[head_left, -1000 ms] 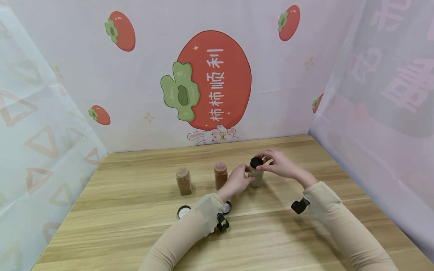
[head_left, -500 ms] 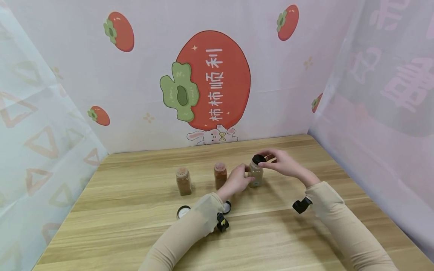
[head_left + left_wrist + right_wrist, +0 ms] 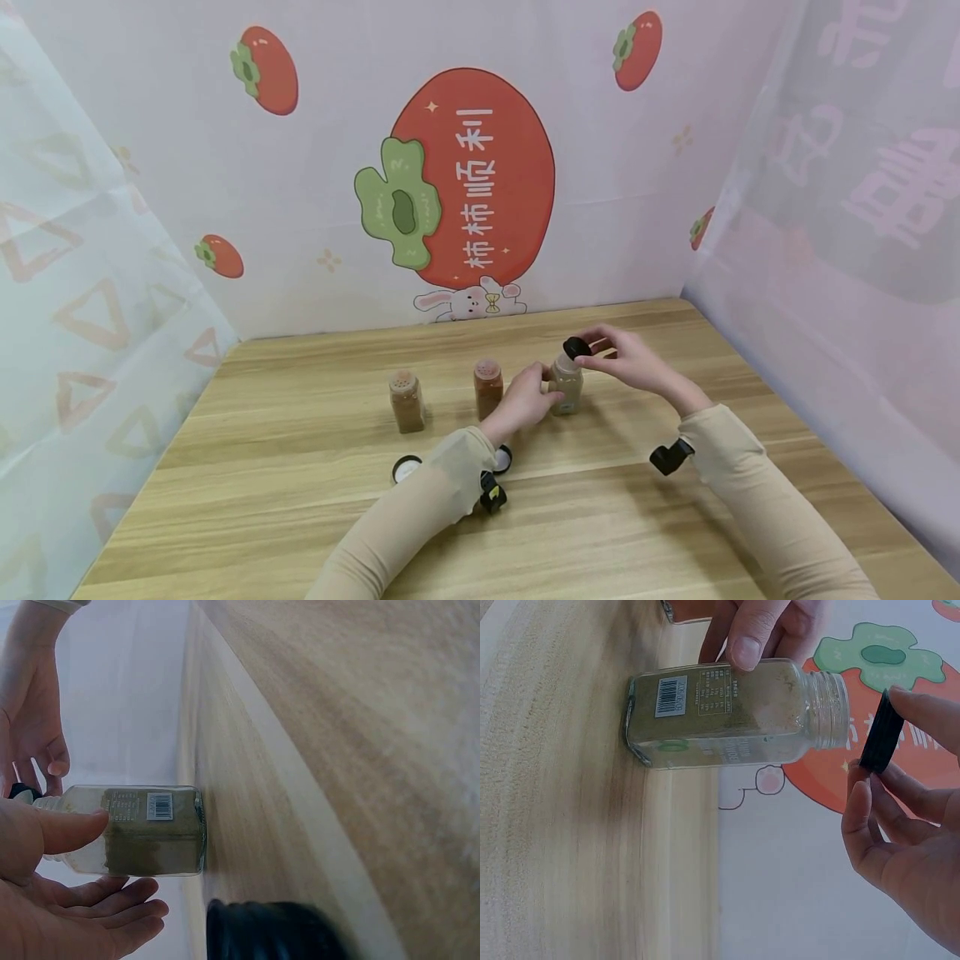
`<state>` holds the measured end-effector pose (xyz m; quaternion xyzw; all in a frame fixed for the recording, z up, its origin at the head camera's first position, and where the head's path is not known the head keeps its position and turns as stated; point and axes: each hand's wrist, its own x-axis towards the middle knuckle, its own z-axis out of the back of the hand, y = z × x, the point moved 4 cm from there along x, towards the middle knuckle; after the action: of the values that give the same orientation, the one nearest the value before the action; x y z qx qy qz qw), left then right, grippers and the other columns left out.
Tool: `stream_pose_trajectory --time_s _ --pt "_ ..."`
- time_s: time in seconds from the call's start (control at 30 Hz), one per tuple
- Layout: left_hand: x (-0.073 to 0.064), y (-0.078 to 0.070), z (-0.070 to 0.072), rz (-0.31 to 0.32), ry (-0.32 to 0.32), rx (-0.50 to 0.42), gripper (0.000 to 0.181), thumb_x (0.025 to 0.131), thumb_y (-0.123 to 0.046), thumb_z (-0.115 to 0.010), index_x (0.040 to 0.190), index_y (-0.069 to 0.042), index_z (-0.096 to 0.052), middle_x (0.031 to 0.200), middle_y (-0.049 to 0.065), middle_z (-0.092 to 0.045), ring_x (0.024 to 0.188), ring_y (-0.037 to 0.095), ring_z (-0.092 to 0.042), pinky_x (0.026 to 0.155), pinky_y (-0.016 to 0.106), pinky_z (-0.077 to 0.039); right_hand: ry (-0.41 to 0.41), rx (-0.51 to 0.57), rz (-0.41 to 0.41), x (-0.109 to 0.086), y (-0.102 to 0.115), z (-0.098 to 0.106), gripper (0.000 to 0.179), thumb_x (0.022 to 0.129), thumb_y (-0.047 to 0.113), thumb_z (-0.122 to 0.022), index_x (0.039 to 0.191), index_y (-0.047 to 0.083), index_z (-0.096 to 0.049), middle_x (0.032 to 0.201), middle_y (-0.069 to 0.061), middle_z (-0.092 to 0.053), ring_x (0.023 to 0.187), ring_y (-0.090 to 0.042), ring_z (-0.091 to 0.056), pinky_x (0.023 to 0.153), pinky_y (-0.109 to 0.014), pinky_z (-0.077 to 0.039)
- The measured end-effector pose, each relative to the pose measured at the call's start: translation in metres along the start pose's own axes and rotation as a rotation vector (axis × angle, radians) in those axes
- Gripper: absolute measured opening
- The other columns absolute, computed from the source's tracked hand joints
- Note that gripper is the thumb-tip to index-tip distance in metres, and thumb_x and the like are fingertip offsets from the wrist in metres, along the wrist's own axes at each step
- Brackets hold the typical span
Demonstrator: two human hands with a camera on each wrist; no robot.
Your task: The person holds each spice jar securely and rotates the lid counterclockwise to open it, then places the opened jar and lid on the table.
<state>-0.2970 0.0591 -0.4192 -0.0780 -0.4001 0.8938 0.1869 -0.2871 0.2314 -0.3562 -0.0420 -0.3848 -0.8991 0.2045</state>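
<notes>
A glass spice jar (image 3: pixel 712 712) of greenish-brown powder stands upright on the table, its threaded neck bare. My left hand (image 3: pixel 523 398) grips the jar's body from the left, the thumb (image 3: pixel 71 829) lying along the glass. Just above the mouth, tilted and apart from it, is a black lid (image 3: pixel 883 731). My right hand (image 3: pixel 628 360) pinches this lid by its edge between thumb and fingers. To the left stand two more spice jars with perforated tops, a reddish jar (image 3: pixel 488 390) beside my left hand and a brown jar (image 3: pixel 407 402) farther off.
Two black-rimmed lids lie inner side up near my left forearm: a left lid (image 3: pixel 407 468) and a right lid (image 3: pixel 502 458), both partly covered by the sleeve. A printed cloth backdrop (image 3: pixel 322 167) rises behind the wooden table (image 3: pixel 300 367).
The black lid has come up off the jar's mouth and shifted slightly right with my right hand. My left hand keeps its hold, and the jar stays in place.
</notes>
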Motion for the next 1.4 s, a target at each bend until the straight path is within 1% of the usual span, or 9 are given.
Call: stream_pose_trajectory --time_s 0.13,0.3,0.5,0.63,0.83,1.03,1.4 --pt "0.0 0.001 -0.001 0.004 -0.002 0.0 0.039 0.089 -0.024 -0.066 0.122 -0.007 -0.053 0.119 0.005 -0.059 0.101 0.015 -0.057 0.087 0.032 -0.049 -0.009 0.01 -0.015 -0.001 -0.001 0.001 0.044 0.087 0.031 -0.069 0.123 0.009 -0.057 0.119 -0.012 -0.062 0.104 -0.03 -0.061 0.079 -0.039 -0.055" --pt "0.0 0.0 -0.001 -0.003 -0.006 0.002 0.039 0.089 -0.023 -0.067 0.122 -0.006 -0.053 0.12 0.006 -0.059 0.102 0.016 -0.057 0.088 0.033 -0.049 -0.017 0.029 -0.012 -0.003 -0.002 0.002 0.044 0.088 0.027 -0.069 0.124 0.005 -0.055 0.119 -0.015 -0.061 0.105 -0.032 -0.061 0.08 -0.038 -0.054" --pt "-0.001 -0.003 0.0 0.005 -0.002 -0.01 0.039 0.089 -0.022 -0.067 0.122 -0.006 -0.054 0.122 0.008 -0.06 0.106 0.018 -0.058 0.092 0.035 -0.049 -0.007 0.075 -0.001 -0.005 -0.003 0.004 0.048 0.089 0.023 -0.067 0.128 0.002 -0.051 0.12 -0.017 -0.06 0.106 -0.033 -0.059 0.087 -0.045 -0.053" --pt "-0.002 -0.004 0.001 0.004 -0.005 -0.003 0.039 0.089 -0.022 -0.067 0.122 -0.006 -0.054 0.122 0.008 -0.06 0.105 0.018 -0.058 0.091 0.035 -0.049 -0.006 0.063 0.015 -0.007 -0.004 0.005 0.05 0.089 0.023 -0.067 0.131 0.002 -0.051 0.12 -0.016 -0.061 0.107 -0.033 -0.059 0.088 -0.048 -0.052" --pt "-0.001 -0.003 0.0 0.004 -0.011 -0.004 0.038 0.089 -0.022 -0.067 0.121 -0.005 -0.054 0.121 0.008 -0.06 0.105 0.018 -0.058 0.091 0.034 -0.049 -0.018 0.038 0.02 -0.01 -0.007 0.006 0.047 0.087 0.024 -0.07 0.128 0.006 -0.056 0.119 -0.014 -0.062 0.106 -0.031 -0.061 0.086 -0.045 -0.053" --pt "-0.002 -0.003 0.0 0.006 -0.011 -0.01 0.038 0.088 -0.021 -0.067 0.12 -0.005 -0.054 0.12 0.009 -0.06 0.106 0.019 -0.058 0.092 0.035 -0.049 -0.01 0.061 0.011 -0.012 -0.011 0.007 0.044 0.086 0.022 -0.071 0.125 0.006 -0.057 0.117 -0.016 -0.062 0.102 -0.032 -0.062 0.083 -0.041 -0.055" --pt "0.0 -0.001 -0.001 0.02 0.001 -0.024 0.038 0.088 -0.023 -0.067 0.121 -0.007 -0.054 0.121 0.007 -0.06 0.104 0.018 -0.058 0.09 0.034 -0.05 0.009 0.099 0.002 -0.016 -0.015 0.007 0.045 0.085 0.018 -0.071 0.124 0.002 -0.055 0.117 -0.017 -0.061 0.103 -0.032 -0.061 0.087 -0.047 -0.054"
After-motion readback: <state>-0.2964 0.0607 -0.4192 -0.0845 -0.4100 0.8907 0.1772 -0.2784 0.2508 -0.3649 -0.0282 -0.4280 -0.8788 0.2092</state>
